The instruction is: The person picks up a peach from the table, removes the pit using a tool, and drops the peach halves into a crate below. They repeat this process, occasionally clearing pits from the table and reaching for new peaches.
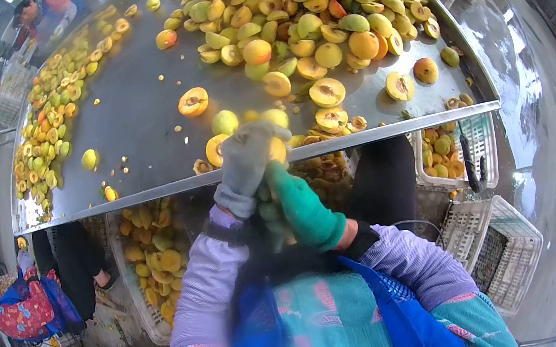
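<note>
My left hand [255, 159], in a grey glove, is at the front edge of the metal table [137, 123], its fingers curled and blurred. Close against it, my right hand [303, 202], in a green glove, has its fingers closed round a yellow-orange fruit piece [277, 150]. Whether the grey glove also grips something is hidden. Beside the grey glove lie a greenish fruit [224, 122] and a halved fruit [216, 151]. A cut half with a brown centre [193, 102] sits farther back. A big heap of halved fruit [310, 14] covers the back right.
More fruit halves [51, 138] line the table's left side. Below the front edge stand a crate of fruit [138, 292] and another at right [487, 138]. Empty crates [518, 243] stand on the floor. One person [29, 311] is at lower left, another [55, 8] at upper left.
</note>
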The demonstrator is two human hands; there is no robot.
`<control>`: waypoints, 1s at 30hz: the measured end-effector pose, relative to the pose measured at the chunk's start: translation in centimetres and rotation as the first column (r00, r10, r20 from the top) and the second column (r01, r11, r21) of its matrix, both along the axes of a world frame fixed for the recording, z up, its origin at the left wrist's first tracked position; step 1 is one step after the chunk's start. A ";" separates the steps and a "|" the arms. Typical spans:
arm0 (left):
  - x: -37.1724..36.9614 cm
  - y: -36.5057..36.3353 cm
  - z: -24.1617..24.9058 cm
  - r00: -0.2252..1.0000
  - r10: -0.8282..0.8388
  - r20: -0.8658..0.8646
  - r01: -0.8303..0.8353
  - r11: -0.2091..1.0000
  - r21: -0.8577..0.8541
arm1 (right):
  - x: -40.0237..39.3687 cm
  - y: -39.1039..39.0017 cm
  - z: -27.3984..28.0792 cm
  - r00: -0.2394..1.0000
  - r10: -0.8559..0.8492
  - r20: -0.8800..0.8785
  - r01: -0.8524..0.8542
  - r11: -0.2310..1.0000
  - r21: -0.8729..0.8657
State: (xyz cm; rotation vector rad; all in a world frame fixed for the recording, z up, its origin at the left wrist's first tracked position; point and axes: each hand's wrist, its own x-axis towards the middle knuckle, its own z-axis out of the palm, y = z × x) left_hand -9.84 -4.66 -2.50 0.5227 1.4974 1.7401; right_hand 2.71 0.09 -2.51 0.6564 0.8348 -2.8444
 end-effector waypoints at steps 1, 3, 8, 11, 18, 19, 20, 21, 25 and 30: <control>-0.4 -0.1 -0.3 0.986 -0.031 -0.165 0.034 0.999 0.015 | 0.0 0.7 0.3 0.999 0.044 -0.020 -0.044 0.999 0.012; -1.5 -0.6 -1.4 0.894 -0.085 -0.441 0.096 0.995 0.003 | 0.3 0.9 0.2 0.996 0.075 -0.044 -0.076 0.997 -0.032; -2.9 -0.5 -2.4 0.675 -0.170 -0.718 0.281 0.959 0.037 | 0.5 0.1 -0.8 0.985 0.169 -0.022 -0.163 0.975 0.149; -1.1 -1.3 -0.9 0.920 -0.104 -0.377 0.139 0.988 0.067 | 0.8 0.1 0.1 0.952 0.242 -0.186 -0.299 0.862 -0.410; -0.6 -15.8 2.1 0.847 0.531 -0.029 -0.532 0.844 -0.072 | 3.5 0.8 1.5 0.898 0.382 -0.218 -0.433 0.855 -0.285; -1.9 -19.2 1.7 0.739 0.124 -0.662 -0.518 0.733 -0.441 | 3.8 1.5 -0.1 0.913 0.402 -0.066 -0.394 0.830 -0.396; -3.6 -20.2 1.3 0.324 -0.535 -0.780 -0.726 0.388 -0.568 | 3.7 2.0 -4.5 0.921 0.379 0.086 -0.319 0.864 -0.390; -2.7 -19.7 4.0 0.674 -0.440 -0.594 -0.560 0.220 -0.799 | 4.2 2.1 -7.8 0.900 0.355 0.252 -0.243 0.890 -0.385; -5.8 -11.0 2.6 0.416 -0.169 -0.893 -0.576 0.711 -0.403 | 3.0 0.7 -3.9 0.939 0.250 0.237 -0.284 0.951 0.125; -8.7 -2.2 2.8 0.423 -0.692 -0.585 -0.095 0.608 -0.788 | 1.3 1.5 -0.4 0.994 0.006 0.112 -0.084 0.698 0.711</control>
